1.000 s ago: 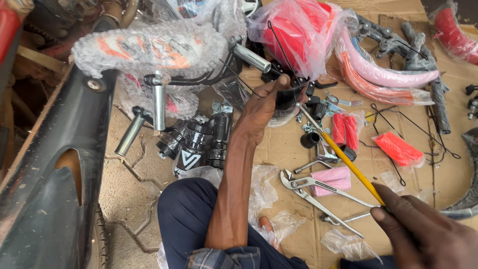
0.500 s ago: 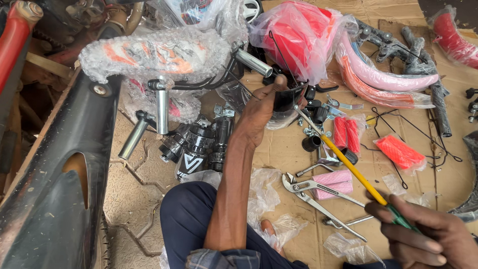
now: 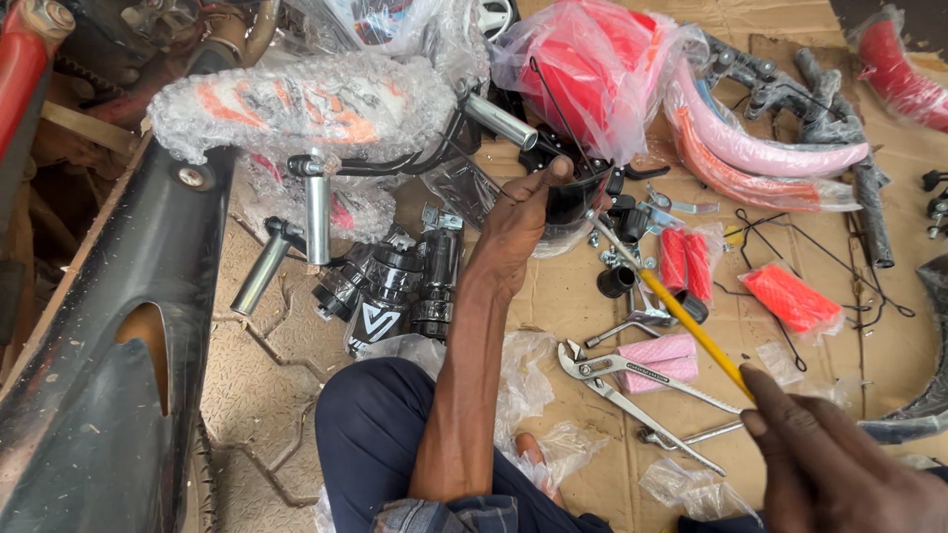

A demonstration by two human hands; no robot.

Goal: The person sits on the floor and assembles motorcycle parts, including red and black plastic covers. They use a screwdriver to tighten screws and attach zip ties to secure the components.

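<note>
Inspecting head view: one camera, looking down on flattened cardboard [image 3: 553, 286] spread over the floor and strewn with motorcycle parts.
Left hand [image 3: 523, 212]: arm reaches forward from the lap; fingers [image 3: 559, 170] closed around a small black part [image 3: 573, 195], thumb on top, holding it just above the cardboard.
Right hand [image 3: 849, 464]: low in the right corner, fingers closed on the handle end of a yellow-shafted screwdriver [image 3: 691, 331]; the grip itself is mostly hidden by the hand.
Key relation: screwdriver's long axis runs diagonally from the right hand up and leftward; its metal tip [image 3: 604, 232] lies at the lower edge of the black part, touching or just beside it, I cannot tell which. The part lies ahead and to the left of the right hand; the left hand is the nearer one, already on it.
Near the shaft: grey pliers [image 3: 632, 390] lie beside pink foam grips [image 3: 657, 360], both just under the shaft line; red grips [image 3: 686, 262] sit right of the tip.
Further off: red plastic-wrapped parts [image 3: 592, 69] beyond the left hand; bubble-wrapped orange-and-white panel [image 3: 296, 109] to the left; black shock absorbers [image 3: 395, 291] beside the left forearm; long black panel [image 3: 109, 326] along the left edge.
Obscured: the fastening on the black part is not visible.
</note>
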